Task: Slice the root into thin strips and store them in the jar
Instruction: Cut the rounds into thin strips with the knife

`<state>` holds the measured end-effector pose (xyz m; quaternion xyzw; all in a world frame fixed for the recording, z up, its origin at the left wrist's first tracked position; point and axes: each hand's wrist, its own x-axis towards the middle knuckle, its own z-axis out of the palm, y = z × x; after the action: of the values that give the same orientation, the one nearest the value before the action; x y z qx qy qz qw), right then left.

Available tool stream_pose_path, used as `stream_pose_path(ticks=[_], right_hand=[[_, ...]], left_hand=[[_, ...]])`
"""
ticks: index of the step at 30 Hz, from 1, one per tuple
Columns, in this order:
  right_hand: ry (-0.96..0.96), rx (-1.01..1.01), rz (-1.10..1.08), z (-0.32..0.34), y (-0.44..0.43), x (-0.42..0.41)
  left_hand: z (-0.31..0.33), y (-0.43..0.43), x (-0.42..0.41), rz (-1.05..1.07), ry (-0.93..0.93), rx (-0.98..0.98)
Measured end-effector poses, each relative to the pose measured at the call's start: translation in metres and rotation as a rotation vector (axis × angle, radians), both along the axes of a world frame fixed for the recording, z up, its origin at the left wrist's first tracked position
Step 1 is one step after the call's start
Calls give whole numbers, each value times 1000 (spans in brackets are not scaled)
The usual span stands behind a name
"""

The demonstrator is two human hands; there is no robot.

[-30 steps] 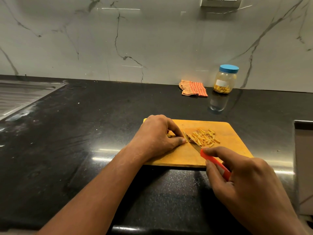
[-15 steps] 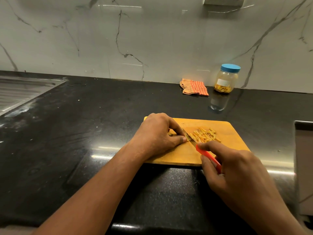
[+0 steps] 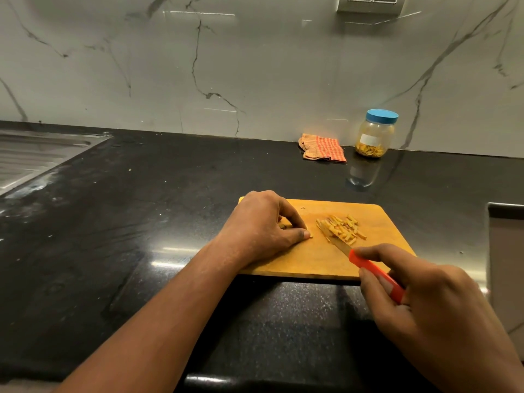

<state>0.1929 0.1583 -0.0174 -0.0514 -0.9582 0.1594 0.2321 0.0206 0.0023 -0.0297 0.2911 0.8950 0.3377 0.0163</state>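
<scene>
A wooden cutting board (image 3: pixel 317 262) lies on the black counter. My left hand (image 3: pixel 261 225) presses down on a small piece of root (image 3: pixel 310 236), of which only a yellow tip shows beside the thumb. My right hand (image 3: pixel 425 302) grips a knife by its orange handle (image 3: pixel 377 275); the blade (image 3: pixel 336 243) lies against a pile of thin yellow strips (image 3: pixel 341 229) on the board's middle. A clear jar (image 3: pixel 374 134) with a blue lid stands closed by the back wall, with some strips at its bottom.
A folded orange checked cloth (image 3: pixel 323 147) lies left of the jar. A steel sink drainboard (image 3: pixel 31 157) sits at the far left. A grey appliance edge (image 3: pixel 506 251) stands at the right, close to the board.
The knife has moved right, away from my left fingertips, pushing the cut strips aside with the blade. My left hand stays on the root piece.
</scene>
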Motion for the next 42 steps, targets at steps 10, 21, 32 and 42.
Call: stream_pose_path(ticks=[10,21,32,42], right_hand=[[-3,-35,69,-5,-5,-6],[-85,-4,24,-7,-15,-8],[-84,56,4,-11,-21,-23],[0,-2,-19,-8,-5,-5]], left_hand=[[0,0,-1,-8,-7,2],[-1,0,-2,-11,2,5],[-4,-1,-2,-9,20,17],[-1,0,-1,12,-2,5]])
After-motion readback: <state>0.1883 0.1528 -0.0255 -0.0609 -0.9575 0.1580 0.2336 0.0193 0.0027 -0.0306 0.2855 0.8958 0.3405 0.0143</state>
